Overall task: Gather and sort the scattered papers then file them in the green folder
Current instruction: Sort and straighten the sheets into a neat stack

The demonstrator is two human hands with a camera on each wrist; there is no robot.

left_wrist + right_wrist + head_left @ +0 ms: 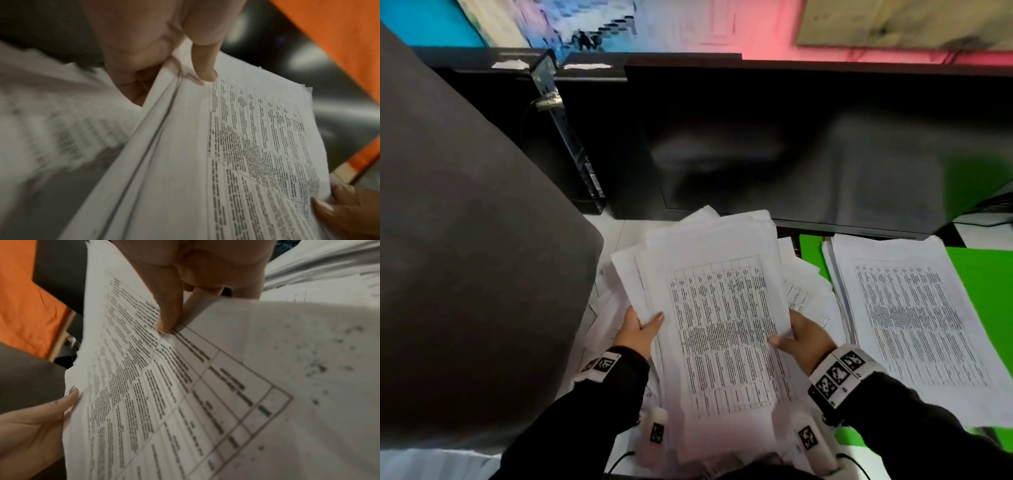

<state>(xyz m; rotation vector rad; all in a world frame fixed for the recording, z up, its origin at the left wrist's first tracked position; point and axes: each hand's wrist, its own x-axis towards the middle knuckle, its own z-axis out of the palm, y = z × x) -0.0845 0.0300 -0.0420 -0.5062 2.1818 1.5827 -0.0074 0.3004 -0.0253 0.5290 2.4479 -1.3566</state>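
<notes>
I hold a thick bundle of printed table sheets point(719, 318) in the air over the desk, with both hands on it. My left hand point(638, 330) grips its left edge, thumb on top point(205, 71), fingers underneath. My right hand point(796, 337) pinches the right edge, thumb pressed on the top sheet point(166, 321). An open green folder point(983, 284) lies to the right, carrying a neat stack of papers point(914, 318). Loose sheets point(804, 291) lie scattered under the bundle.
A dark monitor point(808, 144) stands behind the papers. A large grey shape point(465, 257) fills the left of the head view. A black upright device point(571, 137) with a cable stands at the back left. White desk point(619, 229) shows between them.
</notes>
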